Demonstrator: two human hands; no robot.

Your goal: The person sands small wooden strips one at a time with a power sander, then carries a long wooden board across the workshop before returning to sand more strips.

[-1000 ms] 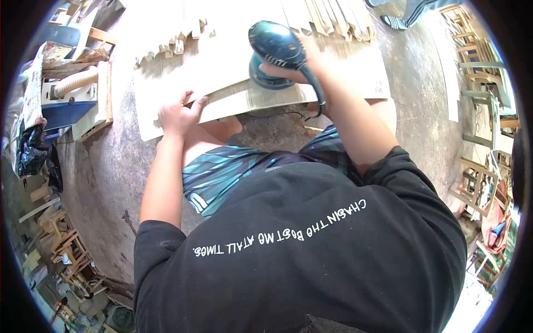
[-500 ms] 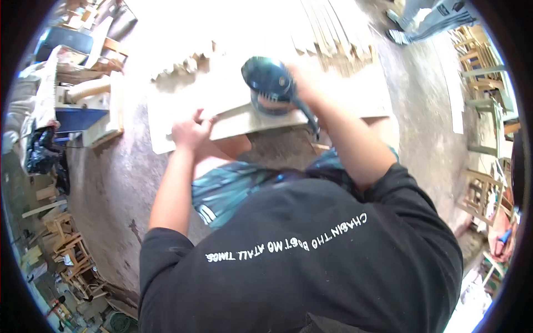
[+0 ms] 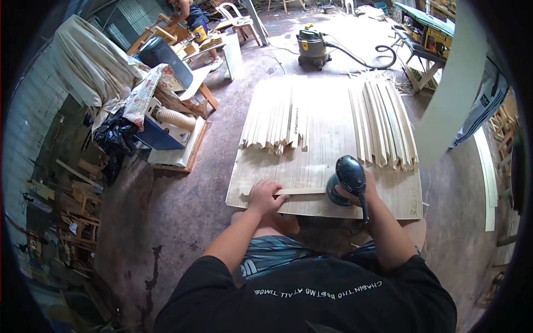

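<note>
A thin wooden strip [image 3: 302, 191] lies along the near part of a plywood board [image 3: 261, 172]. My left hand [image 3: 266, 196] presses on the strip's left end, thumb over it. My right hand [image 3: 360, 191] is wrapped round a dark teal power sander [image 3: 350, 176], which sits over the right part of the strip and hides its end. A cord runs from the sander toward me. Beyond my hands, one row of wooden strips [image 3: 277, 127] lies at the left of the board and another row of strips [image 3: 384, 125] at the right.
A vacuum [image 3: 312, 47] with a hose stands beyond the board. Left are a machine with a flexible duct [image 3: 176, 117] and a black plastic bag [image 3: 115, 133]. Another person [image 3: 194, 22] works at the back left. At the right, a large pale panel [image 3: 452, 94] stands beside someone's striped trousers [image 3: 483, 105].
The view has tilted up and turned, showing more of the room. The glare on the board has lessened. My left hand still rests on the strip, and my right still holds the sander.
</note>
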